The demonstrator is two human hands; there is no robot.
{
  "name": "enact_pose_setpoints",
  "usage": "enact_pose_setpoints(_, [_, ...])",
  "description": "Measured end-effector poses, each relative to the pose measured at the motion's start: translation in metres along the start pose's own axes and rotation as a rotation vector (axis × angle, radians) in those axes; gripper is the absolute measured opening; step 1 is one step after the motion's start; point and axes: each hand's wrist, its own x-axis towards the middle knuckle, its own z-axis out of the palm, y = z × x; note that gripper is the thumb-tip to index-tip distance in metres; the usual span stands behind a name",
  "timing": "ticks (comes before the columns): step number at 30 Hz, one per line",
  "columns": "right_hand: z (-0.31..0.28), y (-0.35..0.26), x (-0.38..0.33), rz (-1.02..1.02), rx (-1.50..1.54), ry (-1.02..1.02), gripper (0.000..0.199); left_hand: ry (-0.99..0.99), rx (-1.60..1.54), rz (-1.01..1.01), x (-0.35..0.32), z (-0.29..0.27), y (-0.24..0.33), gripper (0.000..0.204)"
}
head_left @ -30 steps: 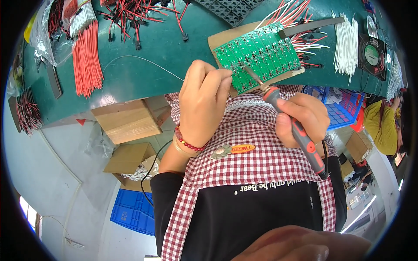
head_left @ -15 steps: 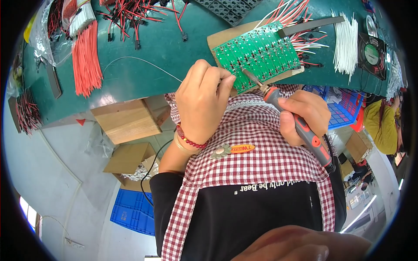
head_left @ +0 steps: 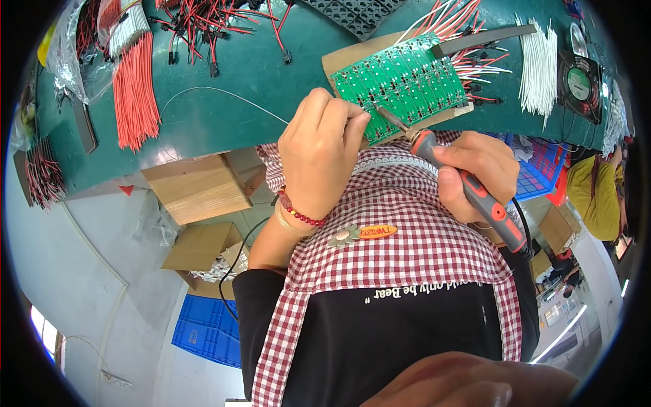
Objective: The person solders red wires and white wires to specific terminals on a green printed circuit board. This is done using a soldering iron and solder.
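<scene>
My right hand (head_left: pixel 477 175) is closed around the grey and red handle of a soldering iron (head_left: pixel 426 145). The iron slants up and left, its tip at the lower left part of a green circuit board panel (head_left: pixel 407 78). With fingertips pinched, my left hand (head_left: pixel 317 152) holds a thin solder wire (head_left: pixel 237 95) that curves away over the table to the left. The pinch is beside the panel's left edge, close to the iron's tip; the wire's end is hidden by the fingers. The panel lies on a piece of cardboard (head_left: pixel 339 60), and a dark flat bar (head_left: pixel 485 41) rests across its right end.
Red and white wires (head_left: pixel 451 17) stick out behind the panel. White wires (head_left: pixel 539 74) and a black fan (head_left: pixel 580 87) lie right. Red wires (head_left: pixel 135 95) and connector leads (head_left: pixel 203 27) are at left. A black grid mat (head_left: pixel 356 13) lies at the back of the green table (head_left: pixel 224 129).
My left hand has shifted slightly up and right, toward the iron's tip. The iron's rear end has swung a little right, while its tip stays on nearly the same spot.
</scene>
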Motion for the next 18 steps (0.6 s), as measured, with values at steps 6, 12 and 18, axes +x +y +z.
enact_pose_setpoints(6, [-0.004,-0.003,-0.001,-0.007,-0.01,-0.025,0.024,-0.039,-0.006,0.001,-0.003,0.0,0.004,0.018])
enact_pose_setpoints(12, [-0.01,-0.005,-0.004,-0.008,-0.025,0.004,0.022,-0.041,-0.053,-0.001,-0.003,-0.004,0.005,0.017])
enact_pose_setpoints(18, [-0.007,-0.003,-0.004,-0.011,-0.015,0.037,0.02,0.013,-0.077,-0.006,0.001,-0.012,0.003,0.015])
